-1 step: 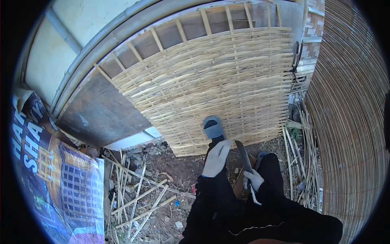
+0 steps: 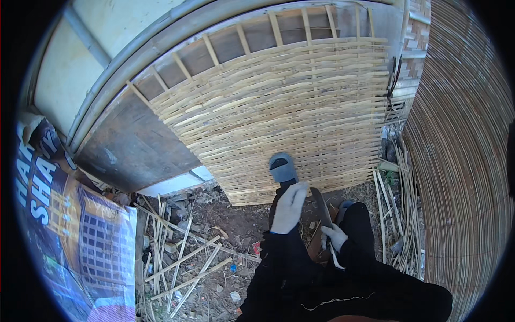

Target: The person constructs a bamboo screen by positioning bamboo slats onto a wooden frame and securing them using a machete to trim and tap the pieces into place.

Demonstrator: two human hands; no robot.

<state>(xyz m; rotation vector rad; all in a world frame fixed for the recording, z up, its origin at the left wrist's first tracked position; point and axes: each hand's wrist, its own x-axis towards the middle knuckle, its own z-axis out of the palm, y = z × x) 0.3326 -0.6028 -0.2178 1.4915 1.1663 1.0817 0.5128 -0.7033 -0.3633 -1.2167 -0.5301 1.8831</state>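
A pale work glove covers my right hand point(image 2: 335, 237), whose fingers wrap round a machete point(image 2: 320, 206). The dark blade points up and away from me; a light curved end point(image 2: 337, 258) shows below the fist. My left hand point(image 2: 289, 208), gloved too, lies just left of the blade's tip with its fingers together and bent. Whether it touches the blade or pinches something small is hidden. Beyond the hands leans a woven bamboo panel point(image 2: 268, 118), its upright strips standing bare along the top. My grey-blue slipper point(image 2: 283, 170) rests against the panel's lower part.
Split bamboo sticks point(image 2: 188, 268) litter the dirt at left, and more strips point(image 2: 397, 214) lie at right. A rolled-slat screen point(image 2: 461, 161) rises along the right side. A printed banner point(image 2: 102, 236) hangs at far left. Behind the panel stands a brown board point(image 2: 129, 142).
My left hand has tipped up very slightly near the blade's tip. My right hand and the machete have hardly moved; the whole view has shifted a little.
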